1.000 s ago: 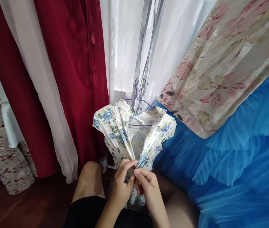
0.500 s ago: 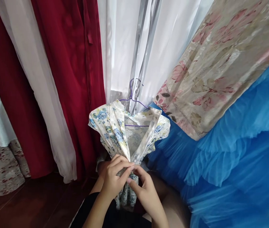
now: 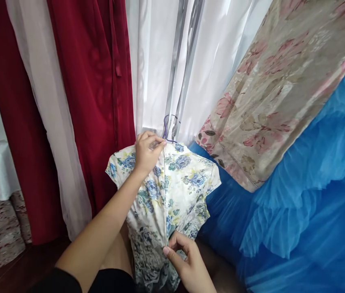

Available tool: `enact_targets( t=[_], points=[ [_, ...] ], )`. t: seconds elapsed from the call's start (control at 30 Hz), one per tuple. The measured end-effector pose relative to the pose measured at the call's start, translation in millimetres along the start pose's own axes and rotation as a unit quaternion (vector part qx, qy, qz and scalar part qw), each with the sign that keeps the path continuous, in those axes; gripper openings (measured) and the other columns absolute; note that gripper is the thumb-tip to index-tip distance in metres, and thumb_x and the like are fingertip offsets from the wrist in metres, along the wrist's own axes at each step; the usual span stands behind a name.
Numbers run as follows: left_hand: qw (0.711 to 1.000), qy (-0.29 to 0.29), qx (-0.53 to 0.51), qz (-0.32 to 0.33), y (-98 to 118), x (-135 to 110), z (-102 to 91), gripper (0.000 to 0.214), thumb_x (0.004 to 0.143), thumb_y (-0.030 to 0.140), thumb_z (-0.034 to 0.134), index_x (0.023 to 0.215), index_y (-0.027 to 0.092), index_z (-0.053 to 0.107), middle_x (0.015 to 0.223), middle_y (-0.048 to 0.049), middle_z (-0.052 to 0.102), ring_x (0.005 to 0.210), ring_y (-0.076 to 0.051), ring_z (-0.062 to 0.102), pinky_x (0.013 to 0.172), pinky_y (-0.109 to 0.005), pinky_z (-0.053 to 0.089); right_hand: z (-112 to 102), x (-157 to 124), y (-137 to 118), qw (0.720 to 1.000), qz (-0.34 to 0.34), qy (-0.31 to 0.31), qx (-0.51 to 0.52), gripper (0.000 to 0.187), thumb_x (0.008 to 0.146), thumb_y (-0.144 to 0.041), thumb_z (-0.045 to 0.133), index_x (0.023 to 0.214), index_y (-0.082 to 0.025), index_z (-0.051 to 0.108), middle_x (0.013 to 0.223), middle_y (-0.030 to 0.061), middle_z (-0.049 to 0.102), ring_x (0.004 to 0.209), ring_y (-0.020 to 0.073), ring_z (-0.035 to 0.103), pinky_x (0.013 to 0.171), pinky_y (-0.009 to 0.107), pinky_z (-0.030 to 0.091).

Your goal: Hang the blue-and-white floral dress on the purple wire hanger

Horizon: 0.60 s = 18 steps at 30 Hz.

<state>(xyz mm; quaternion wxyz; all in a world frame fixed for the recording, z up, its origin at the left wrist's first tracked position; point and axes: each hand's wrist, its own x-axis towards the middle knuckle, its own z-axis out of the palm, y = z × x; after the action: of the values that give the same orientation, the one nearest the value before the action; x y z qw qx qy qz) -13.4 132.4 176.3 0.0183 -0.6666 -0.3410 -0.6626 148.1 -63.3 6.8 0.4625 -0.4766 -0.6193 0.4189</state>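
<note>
A slim purple wire hanger (image 3: 165, 131), near the centre of the frame, has its hook above the neckline of a white short-sleeved garment with blue roses and green leaves (image 3: 180, 191); the hanger's lower part is hidden by the cloth. Dark reddish-brown flooring (image 3: 10, 272) shows at lower left. Long cloths hang all around: deep red panels (image 3: 91, 85) and a pale sheer length (image 3: 46, 93) at left, a white drape (image 3: 152, 69) with shiny grey ribbons (image 3: 176, 57) at top centre, a beige cloth with pink flowers (image 3: 260, 110) at upper right, and ruffled bright blue tulle (image 3: 285, 224) at lower right. The garment fills the lower centre, its straight seam running down between the hands, creased and darker toward the bottom. The hands are apart: the left hand (image 3: 148, 152) pinches the seam's top at the neckline, the right hand (image 3: 187, 258) its lower part.
</note>
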Motion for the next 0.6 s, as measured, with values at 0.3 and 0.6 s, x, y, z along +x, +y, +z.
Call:
enact_targets(
  t=[0.3, 0.6],
  points=[
    [0.980, -0.189, -0.027, 0.047, 11.7, -15.1, -33.2, 0.011, 0.088, 0.019, 0.068, 0.097, 0.021, 0.076, 0.095, -0.0034, 0.077, 0.091, -0.020, 0.069, 0.088, -0.035, 0.053, -4.1, 34.3, -9.6, 0.997, -0.010, 0.053, 0.054, 0.035, 0.093, -0.050, 0.060, 0.078, -0.019, 0.064, 0.075, 0.0037, 0.061, 0.075, 0.0209, 0.056, 0.070, 0.030, 0.042],
    [0.955, -0.285, -0.020, 0.083, 19.5, -16.6, -49.7, 0.021, 0.095, 0.010, 0.054, 0.107, 0.019, 0.069, 0.101, -0.0038, 0.074, 0.096, -0.018, 0.069, 0.086, -0.030, 0.053, -1.6, 157.1, -99.3, 0.976, -0.193, 0.095, 0.045, 0.035, 0.098, -0.048, 0.051, 0.081, -0.019, 0.061, 0.072, 0.0007, 0.061, 0.066, 0.0154, 0.054, 0.063, 0.027, 0.041]
  ],
)
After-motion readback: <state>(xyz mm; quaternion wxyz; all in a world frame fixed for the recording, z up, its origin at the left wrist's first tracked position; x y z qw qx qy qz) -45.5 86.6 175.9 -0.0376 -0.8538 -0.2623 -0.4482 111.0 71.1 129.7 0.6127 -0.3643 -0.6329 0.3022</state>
